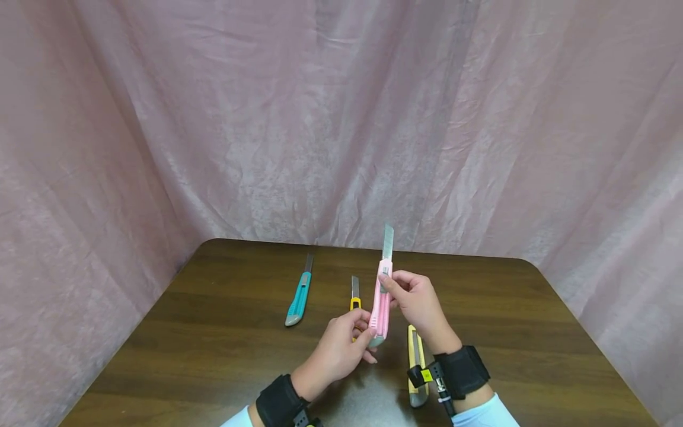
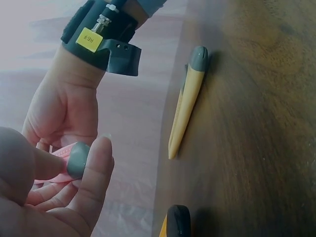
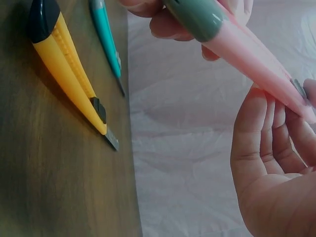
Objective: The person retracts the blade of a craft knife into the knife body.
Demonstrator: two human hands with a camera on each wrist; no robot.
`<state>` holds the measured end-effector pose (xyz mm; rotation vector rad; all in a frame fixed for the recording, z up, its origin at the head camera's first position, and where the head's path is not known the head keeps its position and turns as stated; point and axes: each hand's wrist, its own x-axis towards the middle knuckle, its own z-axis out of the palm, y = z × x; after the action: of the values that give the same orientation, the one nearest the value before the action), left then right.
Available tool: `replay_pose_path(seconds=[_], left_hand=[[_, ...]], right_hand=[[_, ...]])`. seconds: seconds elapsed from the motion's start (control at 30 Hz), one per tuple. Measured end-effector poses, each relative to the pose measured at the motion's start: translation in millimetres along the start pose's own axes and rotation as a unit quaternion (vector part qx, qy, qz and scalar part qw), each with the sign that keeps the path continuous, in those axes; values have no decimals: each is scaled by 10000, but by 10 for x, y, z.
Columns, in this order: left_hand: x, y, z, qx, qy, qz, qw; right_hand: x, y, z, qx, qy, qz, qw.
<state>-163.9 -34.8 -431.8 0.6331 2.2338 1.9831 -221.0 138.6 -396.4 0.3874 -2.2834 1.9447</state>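
Note:
Both hands hold a pink utility knife [image 1: 380, 305] above the table, its long blade [image 1: 388, 240] extended and pointing away. The left hand [image 1: 340, 347] pinches the grey-green butt end between thumb and fingers; that end cap [image 2: 78, 160] shows in the left wrist view. Higher up, the right hand [image 1: 421, 302] grips the handle near the blade, with its thumb at the slider [image 3: 298, 89]. Behind the left hand lies an orange-yellow utility knife [image 3: 69, 74] with a black end, its blade partly out. A pale yellow utility knife [image 1: 417, 356] rests beneath the right wrist.
A teal utility knife [image 1: 299, 299] lies left of the hands with its blade out. The brown wooden table [image 1: 213, 332] ends at a rounded back edge, and a pink curtain [image 1: 267, 118] hangs behind it. Black wrist straps [image 1: 461, 372] carry the cameras.

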Motion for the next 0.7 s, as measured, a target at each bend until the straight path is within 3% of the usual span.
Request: replay_pose_path(seconds=[0.33,0.7], left_hand=[[3,-12,-27,365,39,63,9993],[-8,8,-17,167,-27,-77,9998]], right_hand=[[-16,-20,6,-149,-22,-83,9999],[-24,4,23,-144,31,-242,9996]])
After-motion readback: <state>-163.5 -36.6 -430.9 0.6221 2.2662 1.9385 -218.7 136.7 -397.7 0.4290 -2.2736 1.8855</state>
